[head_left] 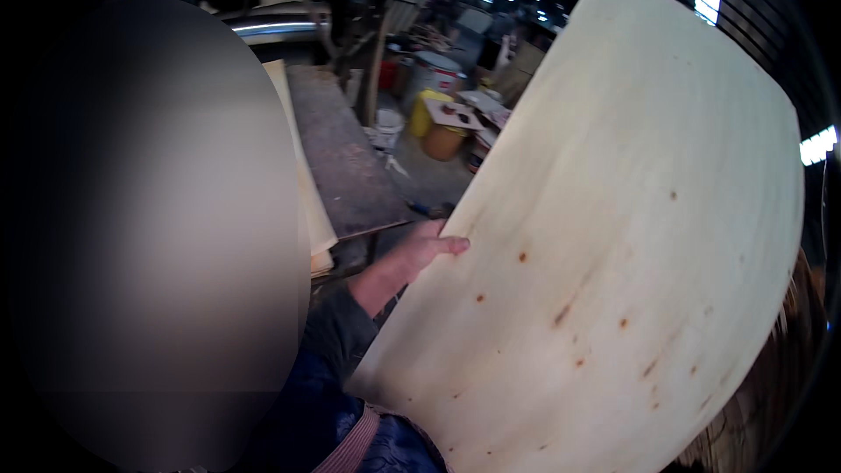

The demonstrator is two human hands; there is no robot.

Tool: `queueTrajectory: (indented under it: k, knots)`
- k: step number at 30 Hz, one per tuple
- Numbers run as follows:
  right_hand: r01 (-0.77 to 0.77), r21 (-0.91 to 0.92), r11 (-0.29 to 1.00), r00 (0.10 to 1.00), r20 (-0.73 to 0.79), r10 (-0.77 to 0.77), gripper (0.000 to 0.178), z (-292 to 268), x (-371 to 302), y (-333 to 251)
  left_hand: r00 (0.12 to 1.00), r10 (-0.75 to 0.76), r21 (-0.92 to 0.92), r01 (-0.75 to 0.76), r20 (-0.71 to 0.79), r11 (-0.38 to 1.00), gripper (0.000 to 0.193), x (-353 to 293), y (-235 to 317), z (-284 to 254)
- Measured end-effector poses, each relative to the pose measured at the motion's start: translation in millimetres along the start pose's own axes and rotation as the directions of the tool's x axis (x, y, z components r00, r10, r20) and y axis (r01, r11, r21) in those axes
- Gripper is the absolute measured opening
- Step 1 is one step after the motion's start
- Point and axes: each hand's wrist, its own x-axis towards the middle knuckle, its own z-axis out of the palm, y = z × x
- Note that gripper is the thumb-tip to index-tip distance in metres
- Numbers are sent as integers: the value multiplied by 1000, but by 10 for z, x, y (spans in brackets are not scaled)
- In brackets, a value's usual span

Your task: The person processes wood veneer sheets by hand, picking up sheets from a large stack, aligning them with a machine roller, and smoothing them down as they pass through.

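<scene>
My left hand (429,250) grips the left edge of a large, pale wood veneer sheet (613,210). Its thumb lies on the near face, while the fingers are hidden behind the edge. The sheet is raised and tilted, bowed along its right side, and marked with small brown knots and streaks. It fills most of the right half of the view. My right hand does not show.
A dark, worn tabletop (337,153) stands left of the sheet, with more pale sheets (302,175) along its left side. Beyond are a white bucket (387,127), a brown bin (443,142) and a drum (431,74). Layered brown material (745,403) lies lower right. A blurred patch hides the left.
</scene>
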Motion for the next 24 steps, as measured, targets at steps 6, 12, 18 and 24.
queueTrajectory:
  k: [6,12,18,24]
  knots:
    - [-160,-115,980,980,97,171,64,256,75,83,972,174,235,-134,-159,963,35,-1132,800,150]
    - [-276,-164,947,936,180,304,63,258,-345,381,890,351,232,-290,-291,928,35,-2467,1406,279]
    - [-422,-232,876,837,272,475,63,303,-833,816,702,535,389,-379,-470,839,39,-3759,1792,168]
    - [-543,-268,796,718,344,605,62,342,-1192,1392,456,666,614,-282,-591,737,37,-4709,2022,-65]
